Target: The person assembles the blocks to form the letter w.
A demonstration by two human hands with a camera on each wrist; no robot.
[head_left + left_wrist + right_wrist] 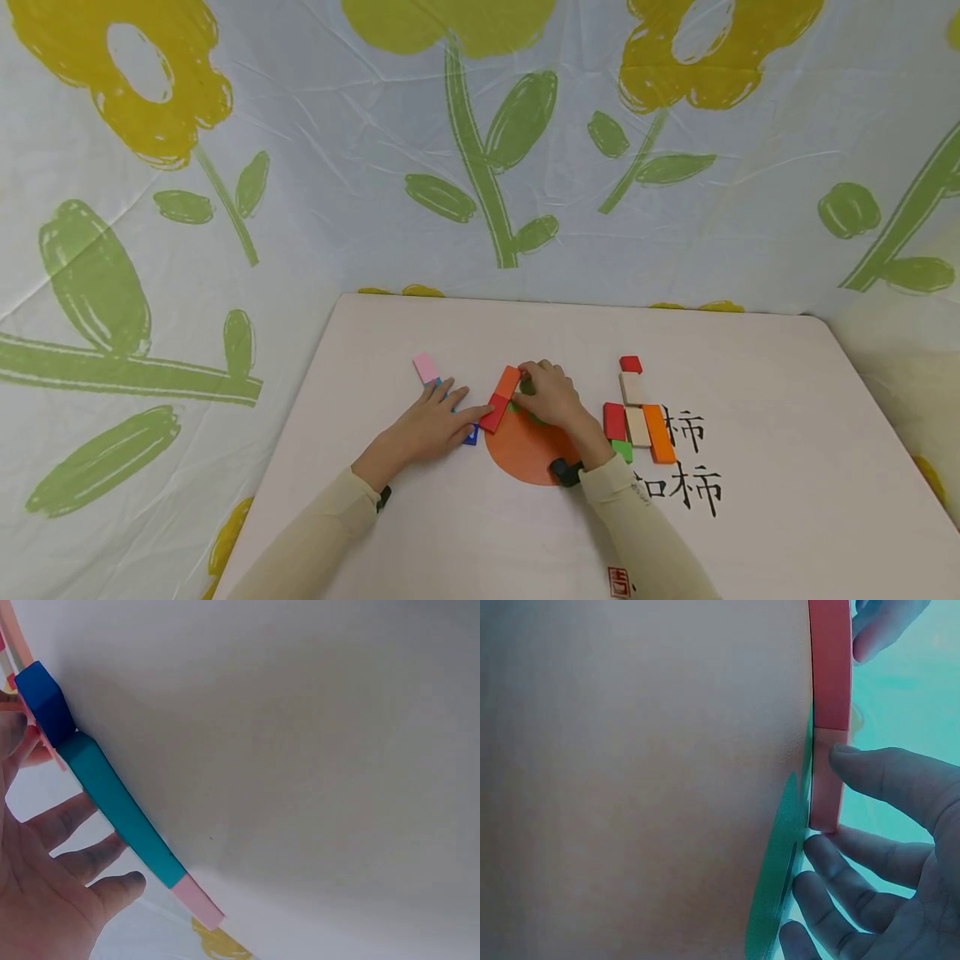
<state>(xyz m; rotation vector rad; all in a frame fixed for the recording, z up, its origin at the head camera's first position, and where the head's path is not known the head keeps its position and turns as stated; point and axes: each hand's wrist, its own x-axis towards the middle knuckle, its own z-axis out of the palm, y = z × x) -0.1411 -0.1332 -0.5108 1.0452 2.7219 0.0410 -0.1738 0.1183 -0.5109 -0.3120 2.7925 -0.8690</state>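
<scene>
An orange block (507, 380) and a red block (492, 413) lie end to end in a slanted line. My right hand (551, 397) holds the far end of the orange block, its thumb (870, 771) on the side and the index finger at the end. Fingers spread, my left hand (429, 425) reaches over a second line and its index fingertip meets the red block. That line has a dark blue block (46, 703), a teal block (124, 810) and a pink block (425, 367). In the head view the left hand hides much of it.
To the right stands a group of blocks: a red one (631, 364), pale wooden ones (637, 427), an orange one (659, 433) and a green one (622, 451). The tabletop (780, 400) bears a printed persimmon (525, 454) and black characters (693, 492). Flowered cloth (315, 167) walls the far side.
</scene>
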